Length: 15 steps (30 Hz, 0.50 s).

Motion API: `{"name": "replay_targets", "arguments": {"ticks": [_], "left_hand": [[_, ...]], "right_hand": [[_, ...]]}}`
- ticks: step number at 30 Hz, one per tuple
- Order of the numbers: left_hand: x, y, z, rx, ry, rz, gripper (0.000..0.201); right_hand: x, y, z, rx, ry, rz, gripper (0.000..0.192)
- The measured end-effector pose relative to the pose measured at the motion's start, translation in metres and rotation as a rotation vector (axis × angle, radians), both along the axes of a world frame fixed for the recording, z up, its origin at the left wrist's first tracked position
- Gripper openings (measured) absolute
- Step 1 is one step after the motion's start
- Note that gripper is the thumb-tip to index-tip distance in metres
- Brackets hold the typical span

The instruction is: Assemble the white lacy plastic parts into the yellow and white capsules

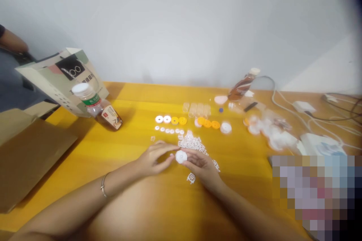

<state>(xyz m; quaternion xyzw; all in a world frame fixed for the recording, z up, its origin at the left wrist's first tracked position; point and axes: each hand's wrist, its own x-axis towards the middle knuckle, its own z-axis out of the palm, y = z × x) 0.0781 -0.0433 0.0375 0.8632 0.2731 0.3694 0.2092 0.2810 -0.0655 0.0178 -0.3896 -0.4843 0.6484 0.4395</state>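
A white round disc (181, 157) with a small raised centre is held at its right edge between the thumb and fingers of my right hand (204, 166). On its other side is my left hand (155, 159), thumb and index finger apart. That index fingertip reaches the disc's top edge, while the thumb stops just short of it. Just beyond my hands lies a pile of white plastic wheel-shaped parts (192, 143). One loose spoked part (191, 178) lies below my right hand, and another (215, 165) beside it.
Behind are rows of white rings (159, 119), orange discs (207, 123), small white caps (167, 131) and clear cups (199, 110). Drink bottles stand left (103, 111) and back right (241, 87). A paper bag (82, 83), brown cardboard (34, 154), plastic bags (271, 130) and cables (316, 120) flank them. Another person's arm (13, 41) shows far left.
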Motion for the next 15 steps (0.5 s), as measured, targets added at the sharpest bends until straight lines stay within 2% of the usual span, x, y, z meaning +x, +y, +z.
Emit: {"name": "replay_targets", "arguments": {"ticks": [3, 6, 10, 12, 15], "left_hand": [[0.003, 0.011, 0.003, 0.036, 0.008, 0.074, 0.032], [0.016, 0.034, 0.012, 0.084, 0.102, 0.091, 0.026], [0.054, 0.075, 0.023, 0.128, 0.305, 0.063, 0.020], [0.075, 0.094, 0.023, 0.127, 0.405, 0.033, 0.019], [0.100, 0.114, 0.018, 0.111, 0.428, 0.037, 0.015]], "right_hand": [[0.000, 0.001, -0.001, 0.007, 0.008, -0.014, 0.032], [0.001, 0.002, 0.000, 0.009, 0.013, -0.006, 0.034], [0.001, 0.001, -0.001, 0.005, 0.017, 0.000, 0.036], [0.001, 0.001, -0.002, -0.003, 0.015, -0.001, 0.036], [0.001, 0.001, -0.004, -0.008, 0.015, -0.008, 0.036]]}}
